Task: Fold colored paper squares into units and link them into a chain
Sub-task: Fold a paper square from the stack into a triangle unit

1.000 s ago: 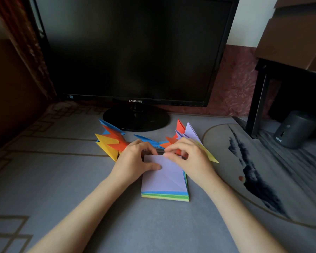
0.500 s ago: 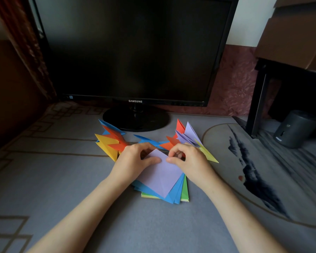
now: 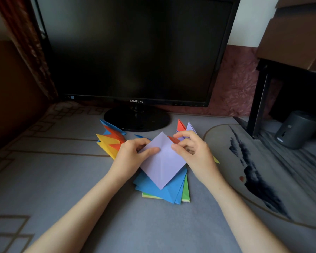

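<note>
A lilac paper square [image 3: 161, 162] lies turned like a diamond, with a crease down its middle, on top of the paper stack [image 3: 165, 191] of blue and green sheets. My left hand [image 3: 133, 158] pinches its left corner, thumb on top. At the sheet's right corner sits my right hand [image 3: 193, 154], thumb tip on the paper's edge and fingers curled. Behind the hands lies a chain of folded units: yellow, orange and blue points [image 3: 110, 141] on the left, red and lilac points [image 3: 185, 127] on the right.
A black monitor [image 3: 135, 50] on a round stand [image 3: 137, 118] rises just behind the papers. A dark cylinder [image 3: 297, 129] stands at the right, under a black frame [image 3: 259, 105]. The grey mat [image 3: 58, 179] stretches to the left and front.
The lilac sheet has been turned from square-on to a diamond and lifted off the stack. The blue sheets under it have fanned out askew.
</note>
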